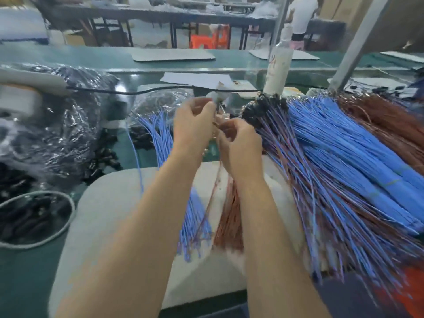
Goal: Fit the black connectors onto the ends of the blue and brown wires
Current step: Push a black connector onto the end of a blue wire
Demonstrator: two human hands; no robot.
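Green workbench (pixel 68 57), dark tables (pixel 160 13) behind, orange stools (pixel 210 39).

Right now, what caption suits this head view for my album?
Over a grey pad the left hand and right hand meet, the right pinching a brown wire, blue wires heaped beside.

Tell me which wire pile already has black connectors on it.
The mixed blue-and-brown pile beside the right hand; only it ends in a cluster of black connectors.
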